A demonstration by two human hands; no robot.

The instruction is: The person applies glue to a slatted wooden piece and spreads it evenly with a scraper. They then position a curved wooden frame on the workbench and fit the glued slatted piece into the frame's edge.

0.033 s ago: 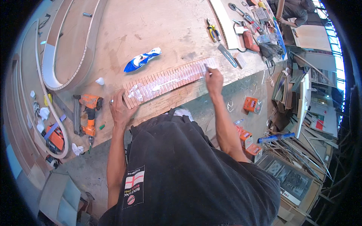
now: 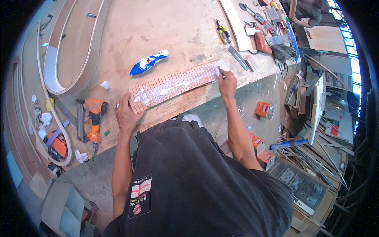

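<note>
A long strip of wood (image 2: pixel 152 97) with many cross slots lies at a slight slant along the near edge of the workbench. White paste is smeared over its top, thickest toward the left and middle. My left hand (image 2: pixel 127 113) grips the strip's left end, thumb along the near side and fingers over the end. In my closed right hand (image 2: pixel 227 84) is a small, dark, flat spreader (image 2: pixel 219 69), its tip at the strip's right end; the fingers hide most of it. Just beyond the strip rests a crumpled blue and white plastic packet (image 2: pixel 148 63), smeared with white.
An orange nail gun (image 2: pixel 94 118) lies left of my left hand. Curved wooden frames (image 2: pixel 89 65) fill the bench's left side. Pliers (image 2: pixel 223 32), a metal blade-like tool (image 2: pixel 238 58) and a red power tool (image 2: pixel 261 42) lie right. Another person (image 2: pixel 310 15) stands at far right.
My right hand has shifted slightly right with the spreader, toward the end of the slotted strip. The left hand and the strip stay where they were.
</note>
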